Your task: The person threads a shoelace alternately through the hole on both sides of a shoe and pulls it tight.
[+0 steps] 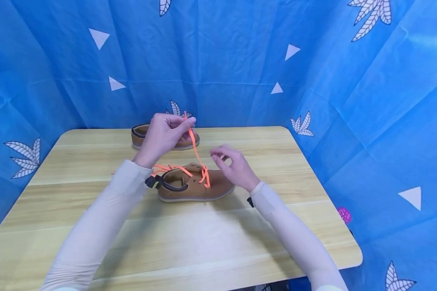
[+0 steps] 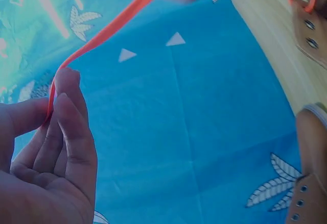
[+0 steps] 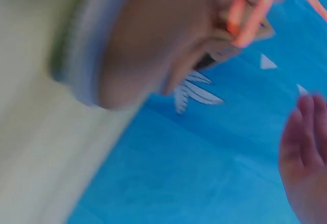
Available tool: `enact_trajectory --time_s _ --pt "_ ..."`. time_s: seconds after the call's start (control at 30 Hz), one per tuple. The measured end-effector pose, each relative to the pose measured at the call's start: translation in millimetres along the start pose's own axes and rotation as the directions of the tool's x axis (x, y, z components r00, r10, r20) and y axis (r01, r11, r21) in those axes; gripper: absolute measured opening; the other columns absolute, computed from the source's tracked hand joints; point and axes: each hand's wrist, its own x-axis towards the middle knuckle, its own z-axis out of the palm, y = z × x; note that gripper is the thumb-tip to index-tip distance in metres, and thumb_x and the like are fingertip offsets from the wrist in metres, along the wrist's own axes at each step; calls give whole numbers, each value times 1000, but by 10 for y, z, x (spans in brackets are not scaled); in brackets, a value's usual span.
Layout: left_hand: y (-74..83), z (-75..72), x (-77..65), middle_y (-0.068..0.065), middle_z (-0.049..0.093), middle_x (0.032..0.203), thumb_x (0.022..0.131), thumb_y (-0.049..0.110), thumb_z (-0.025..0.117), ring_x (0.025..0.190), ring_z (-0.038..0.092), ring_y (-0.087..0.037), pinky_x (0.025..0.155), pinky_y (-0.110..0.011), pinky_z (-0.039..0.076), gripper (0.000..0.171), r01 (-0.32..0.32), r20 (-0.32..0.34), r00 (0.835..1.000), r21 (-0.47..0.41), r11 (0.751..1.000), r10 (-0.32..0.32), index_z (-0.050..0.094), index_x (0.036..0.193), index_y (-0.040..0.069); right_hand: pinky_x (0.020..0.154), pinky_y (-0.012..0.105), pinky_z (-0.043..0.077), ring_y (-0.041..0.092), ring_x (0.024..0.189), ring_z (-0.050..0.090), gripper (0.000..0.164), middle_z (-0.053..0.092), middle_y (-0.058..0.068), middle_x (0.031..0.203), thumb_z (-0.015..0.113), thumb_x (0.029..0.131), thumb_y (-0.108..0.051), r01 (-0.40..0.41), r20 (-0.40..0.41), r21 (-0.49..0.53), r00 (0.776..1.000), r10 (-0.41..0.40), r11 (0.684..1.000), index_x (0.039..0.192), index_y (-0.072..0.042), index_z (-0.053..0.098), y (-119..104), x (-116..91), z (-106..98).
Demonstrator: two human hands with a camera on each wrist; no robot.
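A brown shoe [image 1: 193, 192] lies on the table, toe pointing right, with an orange shoelace [image 1: 194, 147] threaded through its front eyelets. My left hand [image 1: 164, 133] is raised above it and pinches the lace near its end between thumb and fingertips; the left wrist view shows the lace [image 2: 110, 27] running taut from that pinch. Over the shoe's toe, my right hand [image 1: 236, 167] hovers with loosely bent fingers and nothing visible in them. In the right wrist view, the same shoe [image 3: 158, 35] is blurred, and the right hand's fingers [image 3: 306, 132] are apart from the lace.
A second brown shoe [image 1: 136, 139] stands at the back of the wooden table [image 1: 204, 250], partly behind my left hand. More orange lace [image 1: 162, 167] trails off the near shoe's left side. Blue patterned curtain [image 1: 236, 64] borders the table's back and right.
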Motion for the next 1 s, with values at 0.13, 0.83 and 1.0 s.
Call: enact_trajectory --time_s 0.13,0.83,1.0 --pt "75 80 -36 -9 78 81 98 37 72 71 74 -18 65 -26 58 32 -28 21 999 -6 1000 28 83 95 7 76 37 58 20 85 65 18 71 13 96 72 95 -7 121 -223 -93 965 -140 988 112 1 70 -253 154 -10" --pt "-248 213 32 -8 76 78 102 39 65 67 72 -19 67 -30 58 38 97 121 988 13 995 -98 80 91 6 70 24 60 18 70 71 23 76 16 92 61 101 1 69 -184 -279 975 -123 958 121 7 70 -503 321 112" --pt "-287 230 60 -5 76 77 103 42 63 67 72 -16 68 -31 57 41 124 176 977 8 992 -123 80 98 5 56 20 46 14 59 55 26 68 11 81 66 101 -8 -10 -194 -155 981 -20 988 125 1 72 -518 370 110"
